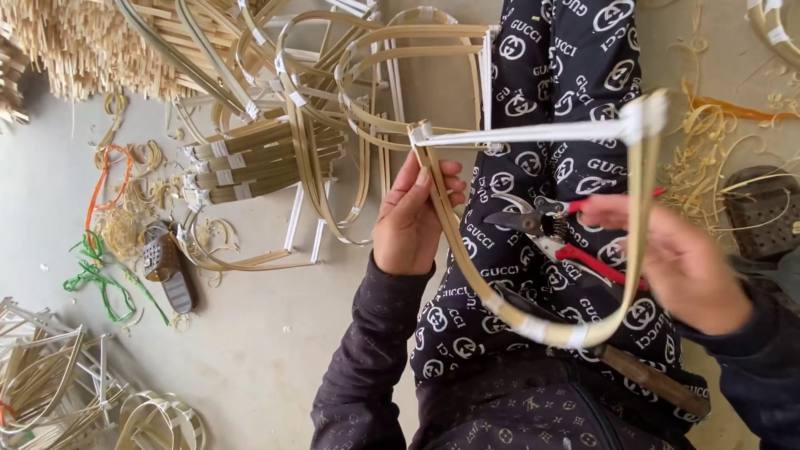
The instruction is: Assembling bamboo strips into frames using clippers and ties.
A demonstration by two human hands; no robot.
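Your left hand [410, 218], at the centre of the frame, is clenched around one side of a bent bamboo frame [533, 321], a U-shaped loop with a white-wrapped crossbar that runs across the centre and right of the frame over your lap. Your right hand [687, 262], at the right edge, grasps red-handled pruning shears [542, 223], their blades lying inside the loop, just beside your left hand. More bent frames [333, 92] are piled at the upper left, and a sandal [167, 265] lies on the floor at the left.
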